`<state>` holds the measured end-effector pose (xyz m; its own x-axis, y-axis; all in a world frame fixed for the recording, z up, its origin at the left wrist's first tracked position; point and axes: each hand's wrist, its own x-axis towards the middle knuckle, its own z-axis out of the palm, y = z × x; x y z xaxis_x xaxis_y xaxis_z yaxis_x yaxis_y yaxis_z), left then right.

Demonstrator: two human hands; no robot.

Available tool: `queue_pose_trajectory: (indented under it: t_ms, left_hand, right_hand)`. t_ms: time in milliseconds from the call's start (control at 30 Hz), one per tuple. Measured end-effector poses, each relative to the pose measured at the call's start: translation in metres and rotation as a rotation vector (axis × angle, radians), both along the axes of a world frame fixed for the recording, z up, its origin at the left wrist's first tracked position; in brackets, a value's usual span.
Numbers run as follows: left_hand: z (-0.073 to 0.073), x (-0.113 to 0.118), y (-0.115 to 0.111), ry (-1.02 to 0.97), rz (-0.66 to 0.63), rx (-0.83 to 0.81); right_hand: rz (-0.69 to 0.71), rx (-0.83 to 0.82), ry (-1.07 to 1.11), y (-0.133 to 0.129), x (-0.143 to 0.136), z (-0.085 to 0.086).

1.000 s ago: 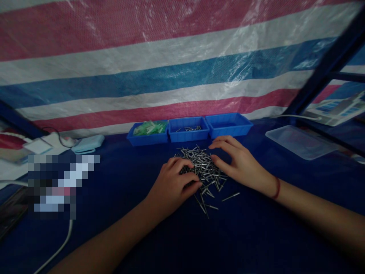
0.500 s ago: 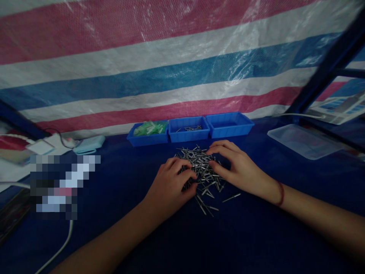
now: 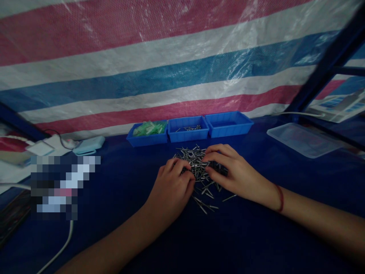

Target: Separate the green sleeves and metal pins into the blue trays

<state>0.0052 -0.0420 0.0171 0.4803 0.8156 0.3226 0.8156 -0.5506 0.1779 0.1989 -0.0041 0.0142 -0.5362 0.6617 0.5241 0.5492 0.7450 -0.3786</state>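
Observation:
A loose pile of thin metal blind rivets [image 3: 196, 154] lies on the dark blue table in front of me. At its left side is my left hand [image 3: 172, 182], palm down, fingers curled into the pile with the thumb drawn up against the index finger; whatever lies between them is hidden. My right hand [image 3: 228, 167], with a dark red band on the wrist, rests over the pile's right side. Its fingers and thumb are bent but apart, the tips touching the rivets. Several stray rivets [image 3: 203, 205] lie at the near edge of the pile.
Behind the pile stand three blue bins: the left bin [image 3: 146, 141] holds green-and-clear packets, the middle bin [image 3: 188, 136] a few rivets, the right bin [image 3: 229, 131] shows a bare floor. A clear plastic lid [image 3: 303, 140] lies right. Left are a light blue case [image 3: 89, 144] and a white cable [image 3: 70, 232].
My right hand has moved slightly left and nearer to me over the pile, covering more rivets. My left thumb and index finger have drawn closer together. The bins stay where they were.

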Motion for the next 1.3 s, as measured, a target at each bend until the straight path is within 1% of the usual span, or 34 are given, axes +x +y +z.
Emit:
queue_pose_trajectory:
  t_ms: [200, 300, 433, 533, 633, 700, 767, 900, 1000, 1167, 1300]
  left_hand:
    - [-0.007, -0.002, 0.001, 0.023, 0.000, 0.091]
    - [-0.008, -0.002, 0.002, 0.025, 0.004, 0.154]
    - [-0.005, 0.001, 0.000, -0.054, -0.014, 0.198]
    - [-0.003, 0.002, -0.004, -0.184, -0.046, 0.144]
    - [-0.001, 0.003, -0.006, -0.331, -0.059, 0.020]
    - [-0.001, 0.002, -0.006, -0.396, -0.059, -0.051]
    - [-0.001, 0.002, -0.005, -0.441, -0.058, -0.084]
    - [-0.001, 0.003, -0.003, -0.502, -0.074, -0.066]
    - [0.000, 0.003, -0.003, -0.522, -0.091, -0.034]
    - [0.001, 0.003, -0.003, -0.521, -0.078, -0.001]
    - [0.001, 0.002, -0.004, -0.511, -0.085, 0.006]
  right_hand:
    - [0.109, -0.020, -0.084, -0.006, -0.001, 0.004]
    - [0.149, -0.019, -0.127, -0.008, -0.002, 0.005]
    - [0.184, -0.033, -0.090, -0.011, -0.004, 0.006]
    - [0.194, -0.059, -0.010, -0.014, -0.006, 0.004]
    - [0.169, -0.081, 0.085, -0.016, -0.009, 0.002]
    - [0.148, -0.083, 0.125, -0.016, -0.010, 0.002]
    - [0.135, -0.072, 0.140, -0.016, -0.011, 0.001]
    - [0.124, -0.043, 0.155, -0.016, -0.011, 0.000]
    - [0.122, -0.051, 0.162, -0.016, -0.010, -0.001]
    - [0.150, -0.112, 0.155, -0.018, -0.010, 0.001]
    - [0.167, -0.106, 0.170, -0.018, -0.010, 0.002]
